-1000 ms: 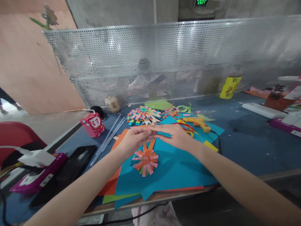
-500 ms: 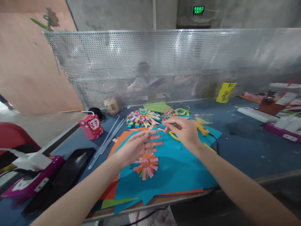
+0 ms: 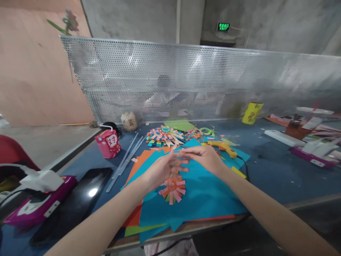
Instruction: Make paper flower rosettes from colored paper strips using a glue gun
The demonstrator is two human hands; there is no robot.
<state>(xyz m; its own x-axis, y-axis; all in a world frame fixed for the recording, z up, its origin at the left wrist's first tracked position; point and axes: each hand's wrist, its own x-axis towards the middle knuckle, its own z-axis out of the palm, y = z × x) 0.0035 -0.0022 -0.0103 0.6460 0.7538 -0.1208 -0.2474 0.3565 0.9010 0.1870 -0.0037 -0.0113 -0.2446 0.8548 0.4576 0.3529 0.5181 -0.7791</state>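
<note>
At lower centre, the paper flower [image 3: 174, 195] is open from below, but the left hand [image 3: 162, 170] covers its upper edge; at right, a low pass runs over the table [image 3: 271, 167] between the yellow glue gun [image 3: 223, 146] and purple power strip [image 3: 314, 158], with the black cord [image 3: 246, 167] crossing its left side
</note>
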